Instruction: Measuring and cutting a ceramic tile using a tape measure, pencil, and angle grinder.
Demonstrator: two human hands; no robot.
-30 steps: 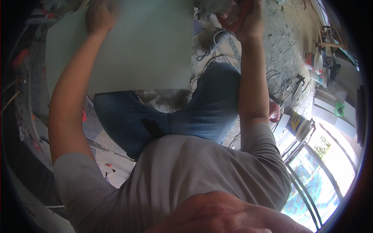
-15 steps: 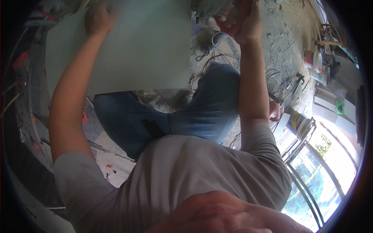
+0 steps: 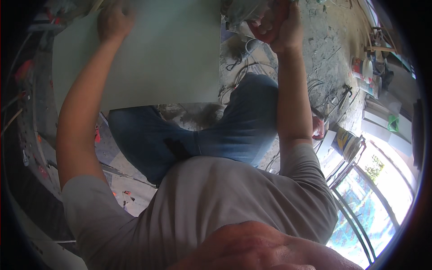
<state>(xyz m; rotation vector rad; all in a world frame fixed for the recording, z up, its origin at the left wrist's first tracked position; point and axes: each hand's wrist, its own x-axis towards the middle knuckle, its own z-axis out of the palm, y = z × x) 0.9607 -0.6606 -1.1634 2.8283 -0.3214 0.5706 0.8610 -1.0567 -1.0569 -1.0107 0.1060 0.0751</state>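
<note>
A large, flat pale grey-green panel (image 3: pixel 157 58) lies in front of me, its near edge above my thighs. Over its far left part is my left hand (image 3: pixel 115 23), fingers curled and in shadow; what they hold, if anything, is hidden. Beyond the panel's right edge, my right hand (image 3: pixel 280 28) is raised with its fingers curled inward. They close around something I cannot make out, next to a blurred greyish, partly see-through thing (image 3: pixel 240 11) at the top edge of the view.
Cables (image 3: pixel 247 56) lie on the rough, stained floor (image 3: pixel 326 49) between the panel and my right forearm. Farther right are a red-and-white bucket (image 3: pixel 362 70), a yellow-banded bucket (image 3: pixel 347 143) and a green bag (image 3: pixel 393 123). A bright window (image 3: pixel 366 198) stands at lower right.
The panel has slid very slightly to the left. My left hand has shifted a little with it, and my right hand stays nearly in place.
</note>
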